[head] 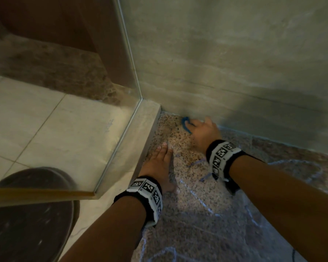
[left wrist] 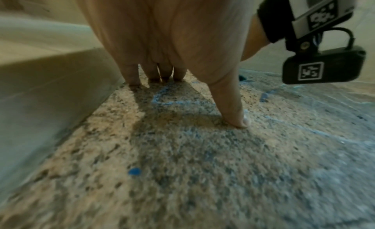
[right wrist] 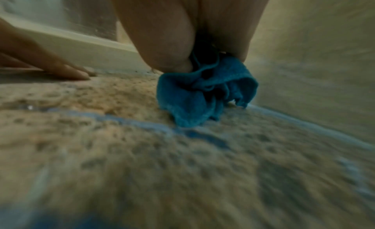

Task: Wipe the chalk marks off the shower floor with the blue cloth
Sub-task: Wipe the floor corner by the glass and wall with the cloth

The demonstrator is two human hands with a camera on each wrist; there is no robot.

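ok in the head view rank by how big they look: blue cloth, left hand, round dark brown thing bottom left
1. Round dark brown thing, though nearness to the camera inflates it.
2. Left hand, flat on the floor.
3. Blue cloth, mostly hidden under the right hand.

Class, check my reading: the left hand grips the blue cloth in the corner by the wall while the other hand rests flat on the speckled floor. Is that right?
Not quite: the hands are swapped. The right hand grips the blue cloth by the wall, as the right wrist view shows; the left hand rests flat on the speckled floor.
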